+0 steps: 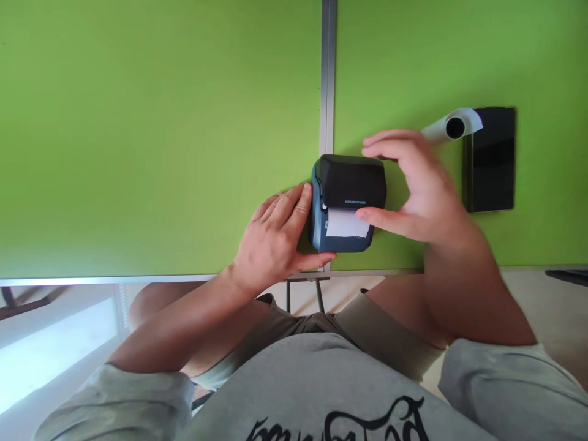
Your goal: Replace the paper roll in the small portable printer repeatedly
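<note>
A small dark label printer with a black lid sits across the metal seam, close to the table's front edge. Out of its front slot lies a short white paper strip with a ragged end. My left hand holds the printer's left side, fingertips against the wall and thumb along the front corner. My right hand is open around the right side. Its thumb tip is at the strip's upper right, by the lid's edge, and its fingers reach behind the lid's back right corner.
A white paper roll with a dark hollow core lies beyond my right hand, its loose end beside a black phone-like device. The green tabletop is split by a grey metal strip. My legs are below the front edge.
</note>
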